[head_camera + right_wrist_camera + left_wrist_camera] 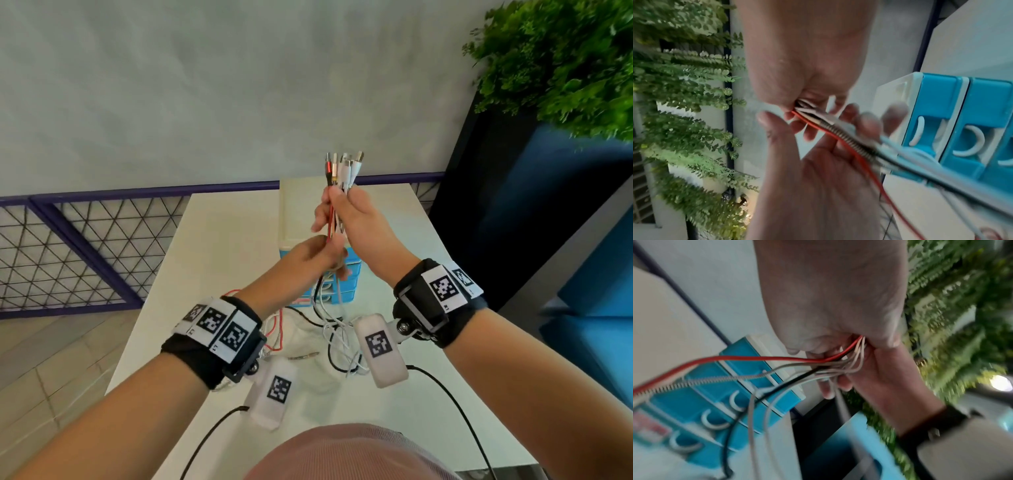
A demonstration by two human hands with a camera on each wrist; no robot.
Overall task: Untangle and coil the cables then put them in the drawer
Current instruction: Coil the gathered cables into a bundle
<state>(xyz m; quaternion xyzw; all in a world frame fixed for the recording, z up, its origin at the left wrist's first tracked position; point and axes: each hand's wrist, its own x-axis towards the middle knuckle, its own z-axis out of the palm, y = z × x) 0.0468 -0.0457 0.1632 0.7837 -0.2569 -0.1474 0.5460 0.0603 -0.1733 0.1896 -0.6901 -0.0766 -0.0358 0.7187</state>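
Note:
Above the white table (222, 240), my right hand (349, 212) grips a bundle of red, black and white cables (331, 228) just under their connectors (344, 168), which point upward. Directly below, my left hand (318, 255) curls loosely round the same bundle. The loose lengths hang down into a tangle (332, 335) on the table. Behind both hands stands the white drawer unit (298, 212) with blue drawers, all closed. In the left wrist view the red cable (756, 357) runs into my left hand (828, 296). In the right wrist view the cables (838, 128) cross my left hand's palm (813, 170).
A purple mesh railing (85, 246) runs along the left beyond the table edge. A leafy plant (565, 61) and a blue seat (589, 260) stand to the right. Black camera leads (445, 387) trail over the table's near part.

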